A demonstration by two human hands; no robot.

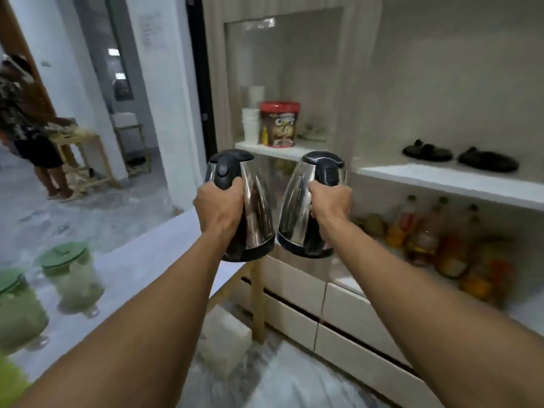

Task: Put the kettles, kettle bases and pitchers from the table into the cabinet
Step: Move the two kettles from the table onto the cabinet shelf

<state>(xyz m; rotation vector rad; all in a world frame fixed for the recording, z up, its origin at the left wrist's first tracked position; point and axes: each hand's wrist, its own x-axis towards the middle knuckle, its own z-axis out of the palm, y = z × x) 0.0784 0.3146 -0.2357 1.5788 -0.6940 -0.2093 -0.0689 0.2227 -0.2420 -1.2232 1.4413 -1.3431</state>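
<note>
My left hand (pixel 219 206) grips the black handle of a steel kettle (pixel 256 213) held in the air. My right hand (pixel 331 201) grips the handle of a second steel kettle (pixel 297 213) beside it, the two bodies nearly touching. Both kettles hang in front of the white cabinet (pixel 441 181). Two black kettle bases (pixel 427 152) (pixel 488 161) lie on the cabinet's right shelf. Two clear pitchers with green lids (pixel 72 278) (pixel 17 313) stand on the table (pixel 141 260) at the lower left.
A red-lidded snack tub (pixel 279 125) and stacked white cups (pixel 250 125) sit on the left cabinet shelf. Several bottles (pixel 441 240) crowd the lower shelf. Drawers (pixel 338 316) run below. A person (pixel 26 128) stands by a wooden table at the far left.
</note>
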